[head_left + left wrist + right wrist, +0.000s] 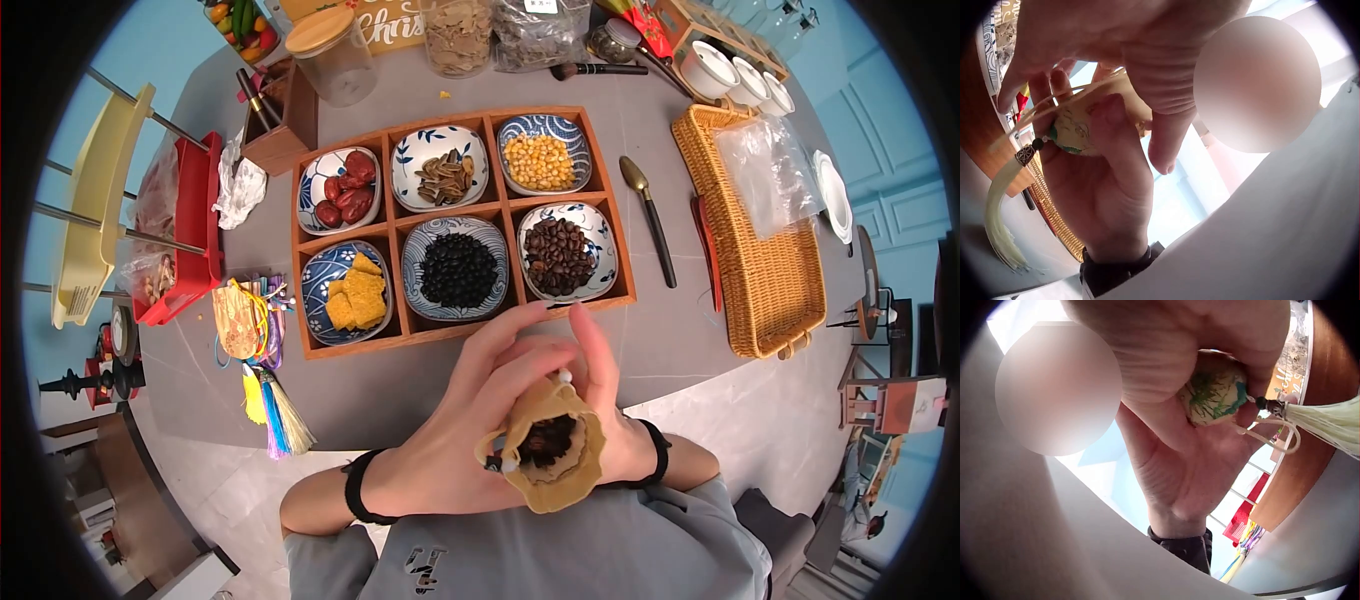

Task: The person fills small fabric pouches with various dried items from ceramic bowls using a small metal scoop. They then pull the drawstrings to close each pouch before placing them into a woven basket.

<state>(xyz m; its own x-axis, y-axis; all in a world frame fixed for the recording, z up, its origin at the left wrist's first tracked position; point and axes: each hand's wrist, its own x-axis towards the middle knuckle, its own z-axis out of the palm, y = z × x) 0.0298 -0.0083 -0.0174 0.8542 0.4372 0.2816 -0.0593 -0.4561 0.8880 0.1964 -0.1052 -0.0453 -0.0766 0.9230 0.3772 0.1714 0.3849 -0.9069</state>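
Observation:
Both hands hold a small tan drawstring pouch (pixel 572 487) close to the chest, its gathered mouth facing up. Dark pieces (pixel 546 440) show inside it. My left hand (pixel 450 435) wraps it from the left, and my right hand (pixel 622 440) holds it from the right, the thumb (pixel 1116 128) lying against its side in the left wrist view. Green and teal patterning marks the pouch (pixel 1216 394) in the right wrist view. A pale tassel (pixel 1329 422) with a dark bead and metal cap hangs from its bottom, beside a thin cord loop (pixel 1294 440).
A wooden divided tray (pixel 625 285) holds bowls of red dates (pixel 350 190), brown pods (pixel 445 178), corn kernels (pixel 540 162), yellow chunks (pixel 357 295), black beans (pixel 458 270) and coffee beans (pixel 560 255). Right are a spoon (pixel 650 215) and wicker basket (pixel 770 315); left, tassels (pixel 275 410).

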